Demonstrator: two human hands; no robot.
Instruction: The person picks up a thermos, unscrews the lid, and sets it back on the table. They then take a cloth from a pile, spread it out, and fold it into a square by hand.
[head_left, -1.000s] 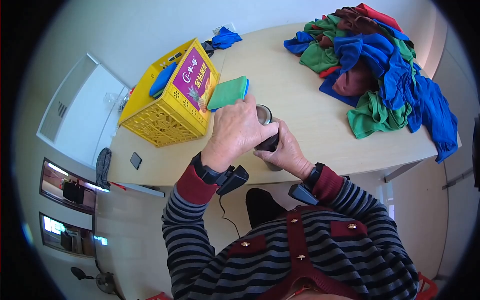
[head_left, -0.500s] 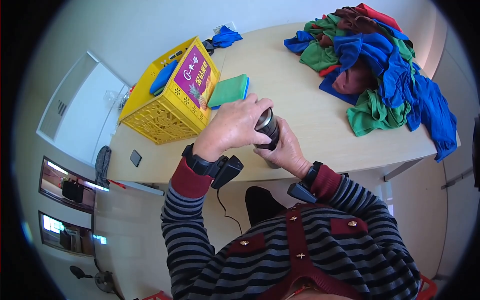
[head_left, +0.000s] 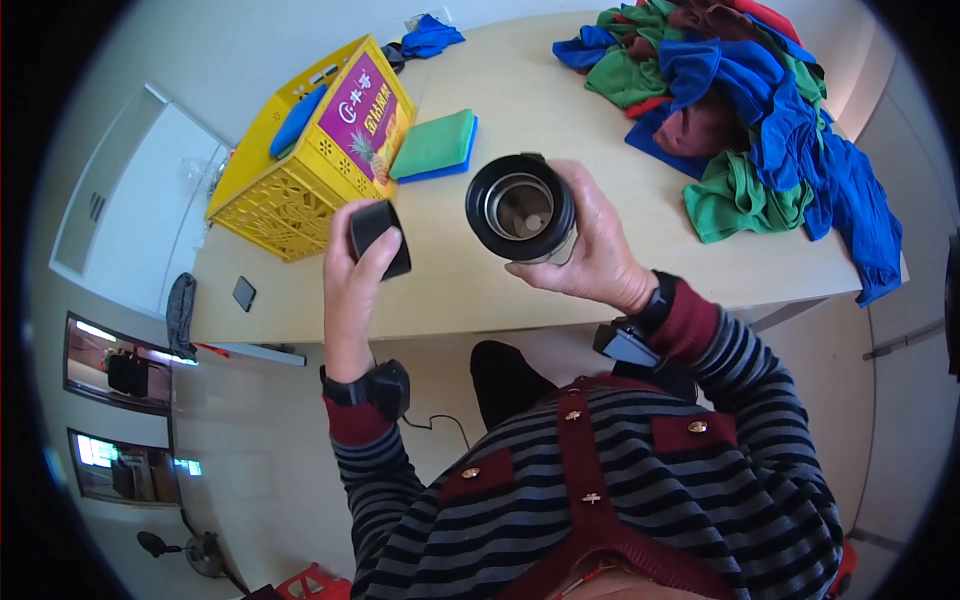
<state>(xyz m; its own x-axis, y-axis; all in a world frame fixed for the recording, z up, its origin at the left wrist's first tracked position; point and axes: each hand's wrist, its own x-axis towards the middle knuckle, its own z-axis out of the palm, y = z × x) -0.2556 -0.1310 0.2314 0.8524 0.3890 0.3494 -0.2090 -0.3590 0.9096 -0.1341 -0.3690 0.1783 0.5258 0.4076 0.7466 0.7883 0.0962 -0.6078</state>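
In the head view, the left hand has its fingers clamped on a black cap; the right hand grips an open flask over the surface, its mouth toward the camera, fingers wrapped round its side.

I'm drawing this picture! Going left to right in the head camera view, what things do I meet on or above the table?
Phone → black cap → folded green cloth → open flask → heap of colourful cloths.
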